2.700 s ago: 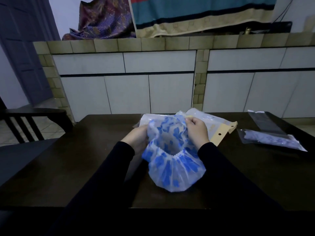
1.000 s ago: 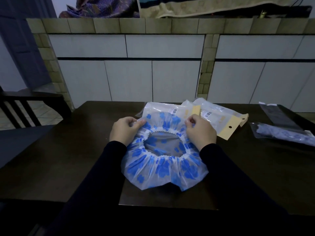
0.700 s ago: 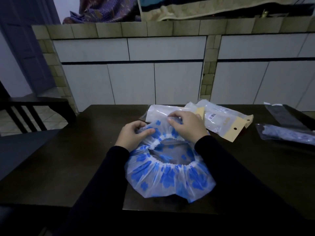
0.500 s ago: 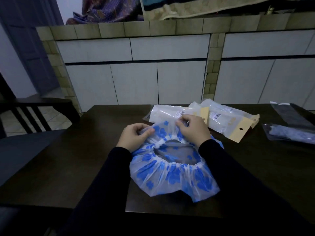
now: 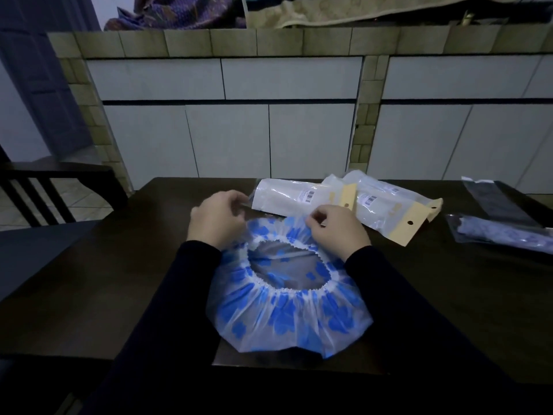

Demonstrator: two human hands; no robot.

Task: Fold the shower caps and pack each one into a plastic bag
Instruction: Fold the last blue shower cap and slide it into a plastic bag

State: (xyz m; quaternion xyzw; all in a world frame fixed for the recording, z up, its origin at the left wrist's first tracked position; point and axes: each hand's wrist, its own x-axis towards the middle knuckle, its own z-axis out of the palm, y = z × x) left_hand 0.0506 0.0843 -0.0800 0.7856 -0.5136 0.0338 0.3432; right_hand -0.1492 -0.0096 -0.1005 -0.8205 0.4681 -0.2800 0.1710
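Observation:
A clear shower cap [image 5: 287, 316] with blue flower prints lies flat on the dark table [image 5: 119, 280], its elastic opening facing up. My right hand [image 5: 338, 232] pinches the cap's far rim. My left hand [image 5: 218, 220] is at the far left rim with its fingers curled closed on the edge; it is blurred. Just behind the hands lie plastic bags with tan header cards, one [image 5: 287, 199] to the left and another [image 5: 389, 211] to the right, overlapping.
At the table's right side lie a packed clear bag with dark contents [image 5: 502, 235] and a flat dark bag [image 5: 496, 202]. A dark chair [image 5: 45, 187] stands at the left. A tiled counter with white panels [image 5: 269, 130] rises behind the table.
The cap went from held up and bunched to spread flat on the table. In the last half second my left hand shifted left along the far rim; the right stayed pinching.

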